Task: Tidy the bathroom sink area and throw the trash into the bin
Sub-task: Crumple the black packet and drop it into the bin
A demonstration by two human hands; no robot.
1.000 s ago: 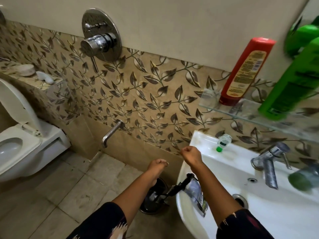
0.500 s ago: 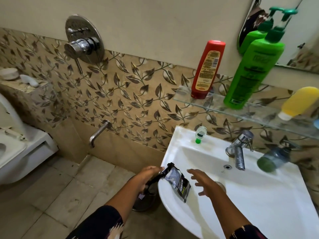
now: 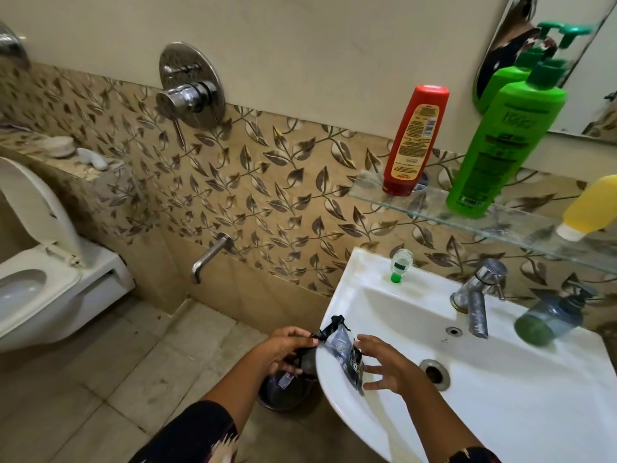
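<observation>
The white sink [image 3: 500, 412] fills the lower right of the frame, a toilet [image 3: 50, 279] sits at the left edge, and a glass shelf [image 3: 417, 203] with bottles runs along the upper right. Below the sink's left rim, low in the centre, stands the dark bin [image 3: 283, 394]. The left hand [image 3: 287, 347] pinches the crumpled black wrapper [image 3: 344, 350] over that rim — the right hand [image 3: 387, 369] hovers just beside it, fingers spread, holding nothing. Best to bunch the wrapper, carry it left past the rim and release directly above the bin.
</observation>
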